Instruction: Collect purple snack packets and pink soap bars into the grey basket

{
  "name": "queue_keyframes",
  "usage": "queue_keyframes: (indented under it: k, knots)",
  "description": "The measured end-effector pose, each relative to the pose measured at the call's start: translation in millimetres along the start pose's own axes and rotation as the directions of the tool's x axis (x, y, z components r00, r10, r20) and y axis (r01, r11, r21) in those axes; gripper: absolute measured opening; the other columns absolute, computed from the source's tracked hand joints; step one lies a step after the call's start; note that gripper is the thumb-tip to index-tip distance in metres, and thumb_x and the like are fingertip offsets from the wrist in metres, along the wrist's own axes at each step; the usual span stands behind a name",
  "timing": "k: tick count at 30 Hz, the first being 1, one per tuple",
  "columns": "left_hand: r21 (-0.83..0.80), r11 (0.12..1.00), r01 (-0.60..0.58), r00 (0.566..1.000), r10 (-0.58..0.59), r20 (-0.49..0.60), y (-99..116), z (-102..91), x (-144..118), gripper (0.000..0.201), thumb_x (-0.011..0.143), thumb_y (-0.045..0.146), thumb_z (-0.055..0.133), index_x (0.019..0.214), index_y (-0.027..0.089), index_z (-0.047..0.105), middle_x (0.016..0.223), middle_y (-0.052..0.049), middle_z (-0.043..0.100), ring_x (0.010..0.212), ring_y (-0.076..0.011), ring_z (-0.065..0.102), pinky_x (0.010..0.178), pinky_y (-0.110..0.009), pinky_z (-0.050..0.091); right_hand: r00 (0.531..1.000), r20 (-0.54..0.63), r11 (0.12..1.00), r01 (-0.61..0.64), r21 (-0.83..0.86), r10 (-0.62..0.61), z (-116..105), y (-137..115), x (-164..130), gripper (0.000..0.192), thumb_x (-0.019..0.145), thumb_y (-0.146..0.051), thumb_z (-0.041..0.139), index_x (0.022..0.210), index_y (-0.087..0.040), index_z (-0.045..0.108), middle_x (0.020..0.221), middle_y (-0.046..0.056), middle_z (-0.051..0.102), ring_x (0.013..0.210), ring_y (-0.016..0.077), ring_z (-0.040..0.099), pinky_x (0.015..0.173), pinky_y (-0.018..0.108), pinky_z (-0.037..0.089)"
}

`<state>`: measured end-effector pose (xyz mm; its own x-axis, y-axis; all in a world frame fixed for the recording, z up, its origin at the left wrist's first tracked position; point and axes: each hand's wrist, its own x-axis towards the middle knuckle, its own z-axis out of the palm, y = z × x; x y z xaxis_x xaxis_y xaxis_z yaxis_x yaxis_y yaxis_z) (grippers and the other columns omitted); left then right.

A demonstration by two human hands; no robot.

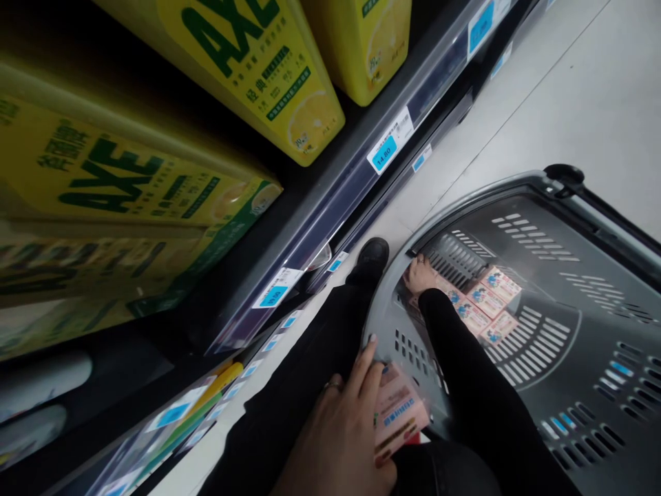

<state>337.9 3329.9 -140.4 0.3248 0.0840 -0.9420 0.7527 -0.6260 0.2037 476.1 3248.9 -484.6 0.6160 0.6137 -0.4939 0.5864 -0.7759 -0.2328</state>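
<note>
My left hand [343, 434] is low in the middle of the view, a ring on one finger, gripping a pink packet [399, 413] just outside the rim of a grey shopping basket [568, 227]. My right hand [419, 274] reaches down inside the basket in a black sleeve. It rests at the basket's floor next to several pink packets [485, 303] lying in a row. Whether its fingers hold one of them I cannot tell.
Store shelves rise on the left with large yellow AXE boxes [248, 62] and blue price tags [385, 153] along the edges. My black-clad leg and shoe [369, 258] stand between shelf and basket. Pale floor tiles [568, 89] stretch at the upper right.
</note>
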Motion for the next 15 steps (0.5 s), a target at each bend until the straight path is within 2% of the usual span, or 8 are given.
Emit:
queue_keyframes:
  k: [2, 5, 12, 15]
  knots:
    - [0.001, 1.0, -0.007, 1.0, 0.007, 0.007, 0.6, 0.1, 0.0, 0.08, 0.059, 0.022, 0.048, 0.139, 0.016, 0.043, 0.157, 0.001, 0.007, 0.13, -0.0328, 0.042, 0.113, -0.052, 0.026, 0.999, -0.01, 0.999, 0.034, 0.009, -0.033, 0.3, -1.7, 0.2, 0.054, 0.089, -0.03, 0.038, 0.134, 0.002, 0.037, 0.127, 0.029, 0.045, 0.113, 0.0354, 0.042, 0.098, 0.049, 0.03]
    - [-0.005, 1.0, -0.008, 1.0, 0.008, 0.016, 0.7, 0.5, 0.1, 0.083, 0.059, 0.023, 0.049, 0.141, 0.016, 0.04, 0.157, 0.001, 0.005, 0.129, -0.0339, 0.042, 0.112, -0.052, 0.026, 0.999, -0.009, 0.999, 0.039, 0.013, -0.038, 3.3, -5.5, 2.7, 0.05, 0.089, -0.023, 0.033, 0.132, 0.0, 0.041, 0.124, 0.028, 0.048, 0.11, 0.0353, 0.044, 0.096, 0.049, 0.032]
    - [0.008, 0.999, 0.033, 0.997, -0.033, 0.071, 2.5, -4.5, 3.3, 0.089, 0.055, 0.018, 0.051, 0.143, 0.015, 0.036, 0.157, -0.001, 0.002, 0.133, -0.0356, 0.037, 0.113, -0.051, 0.026, 1.0, -0.003, 0.999, 0.011, 0.035, -0.011, 18.5, -13.7, 12.3, 0.054, 0.083, -0.028, 0.04, 0.134, -0.011, 0.043, 0.116, 0.025, 0.056, 0.11, 0.0397, 0.043, 0.087, 0.06, 0.033]
    - [0.019, 0.999, 0.033, 0.99, -0.035, 0.137, 1.4, -5.6, 5.0, 0.084, 0.063, 0.025, 0.055, 0.144, 0.015, 0.034, 0.157, -0.002, 0.001, 0.132, -0.0371, 0.037, 0.112, -0.051, 0.028, 1.0, 0.001, 0.998, 0.017, 0.055, -0.017, 24.5, -10.7, 13.5, 0.056, 0.083, -0.03, 0.041, 0.135, -0.011, 0.042, 0.118, 0.024, 0.056, 0.112, 0.0404, 0.044, 0.088, 0.06, 0.032]
